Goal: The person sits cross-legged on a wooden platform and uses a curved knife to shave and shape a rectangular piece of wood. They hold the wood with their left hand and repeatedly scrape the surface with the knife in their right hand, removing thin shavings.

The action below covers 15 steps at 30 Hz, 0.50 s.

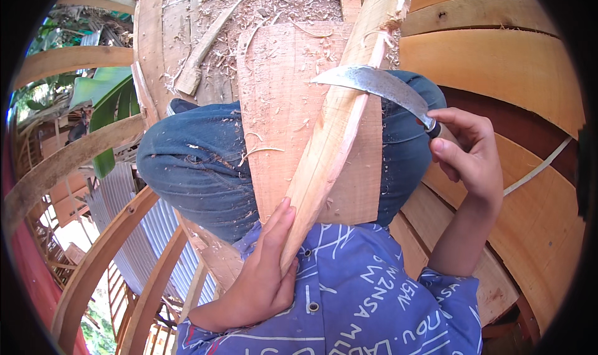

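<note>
My left hand [268, 277] is closed around the near end of a long wooden strip [333, 124], close against my shirt. The strip slants up and to the right over a flat wooden board [274, 118] that rests across my crossed legs. In my right hand [467, 146] is the dark handle of a curved knife [386, 86]. Its bright blade lies across the strip, with the tip pointing left. Near the strip's far end, by the blade, the edge looks rough and splintered.
Wood shavings [299, 9] cover the planks ahead, where a narrow wood offcut [212, 56] lies. To the right is a wall of wide planks [486, 62]. Open wooden slats [106, 255] stand at the left, with corrugated sheets [165, 236] and a large green leaf [112, 99] beyond.
</note>
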{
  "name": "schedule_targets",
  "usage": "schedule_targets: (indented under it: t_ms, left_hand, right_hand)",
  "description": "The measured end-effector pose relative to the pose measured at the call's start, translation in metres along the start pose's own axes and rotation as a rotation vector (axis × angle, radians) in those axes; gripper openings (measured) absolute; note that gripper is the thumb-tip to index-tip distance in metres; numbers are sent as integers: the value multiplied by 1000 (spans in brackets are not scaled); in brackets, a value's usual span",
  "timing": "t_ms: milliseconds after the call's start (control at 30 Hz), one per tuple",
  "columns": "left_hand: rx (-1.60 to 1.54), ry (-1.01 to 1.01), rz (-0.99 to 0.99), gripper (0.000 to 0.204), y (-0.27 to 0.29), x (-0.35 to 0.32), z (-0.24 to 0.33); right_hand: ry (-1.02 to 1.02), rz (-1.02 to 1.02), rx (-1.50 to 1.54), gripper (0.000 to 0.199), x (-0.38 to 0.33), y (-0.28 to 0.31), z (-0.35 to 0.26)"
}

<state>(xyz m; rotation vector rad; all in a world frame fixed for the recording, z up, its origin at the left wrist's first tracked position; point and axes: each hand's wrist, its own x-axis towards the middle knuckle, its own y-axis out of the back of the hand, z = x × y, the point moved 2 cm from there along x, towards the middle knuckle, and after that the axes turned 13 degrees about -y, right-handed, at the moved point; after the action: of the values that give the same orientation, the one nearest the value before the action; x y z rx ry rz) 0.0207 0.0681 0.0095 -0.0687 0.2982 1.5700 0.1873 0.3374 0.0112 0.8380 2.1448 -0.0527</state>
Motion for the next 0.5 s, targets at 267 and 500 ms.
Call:
schedule_targets:
  t_ms: [267, 500]
  left_hand:
    - [3, 0, 12, 69, -2, -1, 0]
    - [-14, 31, -9, 69, -2, 1, 2]
  right_hand:
    - [51, -27, 38, 29, -3, -11, 4]
    - [109, -24, -63, 30, -11, -9, -1]
